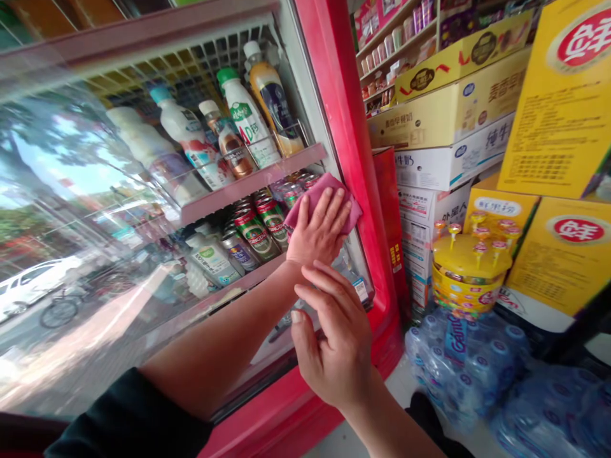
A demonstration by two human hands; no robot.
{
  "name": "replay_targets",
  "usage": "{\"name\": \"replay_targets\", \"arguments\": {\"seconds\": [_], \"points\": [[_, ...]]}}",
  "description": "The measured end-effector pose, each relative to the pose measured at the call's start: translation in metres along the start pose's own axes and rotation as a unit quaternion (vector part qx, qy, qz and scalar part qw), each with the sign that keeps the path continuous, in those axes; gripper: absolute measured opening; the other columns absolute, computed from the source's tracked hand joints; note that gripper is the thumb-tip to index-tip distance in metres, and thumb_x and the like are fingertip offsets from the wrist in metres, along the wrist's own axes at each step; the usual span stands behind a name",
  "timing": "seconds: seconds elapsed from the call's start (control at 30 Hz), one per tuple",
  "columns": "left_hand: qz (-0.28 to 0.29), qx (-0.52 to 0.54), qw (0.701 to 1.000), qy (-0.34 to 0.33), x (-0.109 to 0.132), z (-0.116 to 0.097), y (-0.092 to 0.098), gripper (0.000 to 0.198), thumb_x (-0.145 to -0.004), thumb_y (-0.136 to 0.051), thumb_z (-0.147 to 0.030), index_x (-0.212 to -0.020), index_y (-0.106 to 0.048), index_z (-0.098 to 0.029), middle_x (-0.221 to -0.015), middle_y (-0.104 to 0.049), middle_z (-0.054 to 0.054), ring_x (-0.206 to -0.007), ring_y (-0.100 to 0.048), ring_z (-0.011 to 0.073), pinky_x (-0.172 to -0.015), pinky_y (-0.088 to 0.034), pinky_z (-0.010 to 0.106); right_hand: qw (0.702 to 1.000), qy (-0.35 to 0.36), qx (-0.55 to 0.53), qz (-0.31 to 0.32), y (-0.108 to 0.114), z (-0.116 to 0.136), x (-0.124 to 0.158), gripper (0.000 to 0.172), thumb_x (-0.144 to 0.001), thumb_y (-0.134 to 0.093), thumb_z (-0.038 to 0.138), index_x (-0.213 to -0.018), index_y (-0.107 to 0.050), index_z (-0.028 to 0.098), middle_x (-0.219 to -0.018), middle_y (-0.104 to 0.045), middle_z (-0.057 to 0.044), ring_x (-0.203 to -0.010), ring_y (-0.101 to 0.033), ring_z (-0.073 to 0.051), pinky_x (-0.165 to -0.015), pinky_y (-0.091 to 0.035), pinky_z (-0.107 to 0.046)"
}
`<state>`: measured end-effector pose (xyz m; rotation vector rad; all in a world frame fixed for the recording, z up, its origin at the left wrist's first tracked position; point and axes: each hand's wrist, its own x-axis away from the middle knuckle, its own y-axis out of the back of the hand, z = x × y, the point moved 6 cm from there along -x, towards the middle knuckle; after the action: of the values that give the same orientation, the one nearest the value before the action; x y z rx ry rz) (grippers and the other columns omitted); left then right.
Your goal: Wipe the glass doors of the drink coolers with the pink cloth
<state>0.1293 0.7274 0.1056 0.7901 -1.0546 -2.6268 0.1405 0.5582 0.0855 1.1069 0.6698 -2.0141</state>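
Observation:
My left hand (317,226) presses a pink cloth (352,213) flat against the glass door (157,343) of a red-framed drinks fridge, close to the door's right edge. Its fingers are spread over the cloth and pin it there. Nearer to me, my right hand (334,337) hangs in the air in front of the lower glass, fingers loosely bent and apart, with nothing in it. Behind the glass, bottles (248,117) stand on the upper shelf and green beer cans (255,232) on the lower one. The red frame (351,127) runs just right of the cloth.
Stacked milk cartons (420,130) and yellow boxes (548,108) stand right of the fridge. A yellow lollipop tub (470,267) sits above shrink-wrapped water bottles (468,362) on the floor. Stocked shelves (398,41) are farther back. The glass reflects a street and a white car.

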Motion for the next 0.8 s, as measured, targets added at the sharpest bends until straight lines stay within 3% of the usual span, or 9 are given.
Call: {"name": "replay_targets", "arguments": {"seconds": [0.1, 0.2, 0.27, 0.37, 0.43, 0.5, 0.63, 0.73, 0.8], "points": [[0.043, -0.004, 0.997, -0.063, 0.028, -0.020, -0.026, 0.071, -0.111, -0.045, -0.039, -0.177, -0.027, -0.020, -0.187, -0.026, 0.008, -0.176, -0.020, 0.0272, -0.144, -0.021, 0.062, 1.000, -0.001, -0.011, 0.015, -0.007, 0.001, 0.003, 0.031, -0.102, -0.063, 0.017, -0.132, -0.068, 0.020, -0.135, -0.080, -0.014, -0.139, -0.071, -0.030, -0.119, -0.062, -0.054], [0.055, -0.001, 0.993, -0.101, 0.039, -0.018, -0.027, 0.066, -0.111, -0.047, -0.041, -0.175, -0.035, -0.027, -0.184, -0.034, 0.000, -0.175, -0.024, 0.0189, -0.145, -0.023, 0.051, 1.000, -0.001, -0.017, 0.022, -0.013, 0.003, 0.005, 0.030, -0.102, -0.063, 0.017, -0.131, -0.068, 0.021, -0.133, -0.080, -0.014, -0.137, -0.072, -0.029, -0.118, -0.062, -0.053], [0.043, -0.002, 0.995, -0.089, 0.031, -0.001, -0.010, 0.070, -0.111, -0.047, -0.044, -0.177, -0.030, -0.026, -0.185, -0.031, 0.001, -0.176, -0.021, 0.0211, -0.146, -0.019, 0.054, 1.000, -0.002, -0.013, 0.021, -0.014, 0.003, 0.006, 0.028, -0.102, -0.063, 0.016, -0.129, -0.069, 0.020, -0.132, -0.080, -0.015, -0.136, -0.072, -0.029, -0.117, -0.063, -0.053], [-0.013, -0.008, 1.000, -0.005, 0.007, 0.041, 0.033, 0.079, -0.111, -0.044, -0.049, -0.180, -0.016, -0.021, -0.189, -0.016, 0.010, -0.178, -0.011, 0.0335, -0.144, -0.005, 0.070, 1.000, -0.005, -0.010, 0.020, -0.014, 0.003, 0.006, 0.027, -0.102, -0.063, 0.016, -0.128, -0.070, 0.021, -0.131, -0.080, -0.014, -0.135, -0.073, -0.029, -0.116, -0.064, -0.052], [-0.063, -0.014, 0.996, 0.057, -0.006, 0.063, 0.060, 0.080, -0.111, -0.043, -0.051, -0.180, -0.016, -0.022, -0.190, -0.014, 0.011, -0.178, -0.009, 0.0362, -0.143, 0.000, 0.072, 1.000, -0.004, -0.008, 0.019, -0.014, 0.003, 0.006, 0.025, -0.102, -0.064, 0.017, -0.127, -0.070, 0.021, -0.129, -0.081, -0.014, -0.134, -0.073, -0.029, -0.116, -0.064, -0.052], [-0.087, -0.016, 0.992, 0.090, -0.008, 0.071, 0.070, 0.079, -0.111, -0.043, -0.053, -0.180, -0.018, -0.022, -0.190, -0.015, 0.012, -0.177, -0.010, 0.0374, -0.143, 0.002, 0.072, 1.000, -0.004, -0.006, 0.020, -0.016, 0.003, 0.007, 0.025, -0.102, -0.064, 0.016, -0.125, -0.070, 0.020, -0.128, -0.081, -0.014, -0.133, -0.073, -0.028, -0.115, -0.064, -0.051], [-0.027, -0.038, 0.999, 0.010, 0.024, 0.043, 0.038, 0.080, -0.111, -0.044, -0.048, -0.180, -0.016, -0.019, -0.190, -0.013, 0.013, -0.177, -0.008, 0.0371, -0.143, -0.002, 0.072, 0.999, -0.008, -0.014, 0.032, -0.024, 0.004, 0.012, 0.025, -0.102, -0.064, 0.015, -0.125, -0.070, 0.020, -0.129, -0.080, -0.014, -0.134, -0.072, -0.028, -0.116, -0.063, -0.050], [0.023, -0.043, 0.996, -0.075, 0.067, 0.025, 0.011, 0.069, -0.112, -0.046, -0.044, -0.177, -0.029, -0.029, -0.187, -0.026, 0.000, -0.177, -0.016, 0.0232, -0.146, -0.016, 0.057, 0.999, -0.005, -0.021, 0.043, -0.031, 0.007, 0.016, 0.027, -0.102, -0.063, 0.015, -0.127, -0.070, 0.020, -0.130, -0.080, -0.014, -0.135, -0.072, -0.029, -0.116, -0.062, -0.051], [0.035, -0.046, 0.994, -0.093, 0.089, 0.029, 0.010, 0.068, -0.112, -0.047, -0.045, -0.177, -0.029, -0.033, -0.185, -0.031, -0.002, -0.176, -0.021, 0.0194, -0.146, -0.021, 0.052, 0.999, 0.000, -0.022, 0.046, -0.035, 0.009, 0.019, 0.028, -0.101, -0.063, 0.015, -0.128, -0.070, 0.019, -0.130, -0.080, -0.015, -0.135, -0.072, -0.029, -0.115, -0.062, -0.051]]}}
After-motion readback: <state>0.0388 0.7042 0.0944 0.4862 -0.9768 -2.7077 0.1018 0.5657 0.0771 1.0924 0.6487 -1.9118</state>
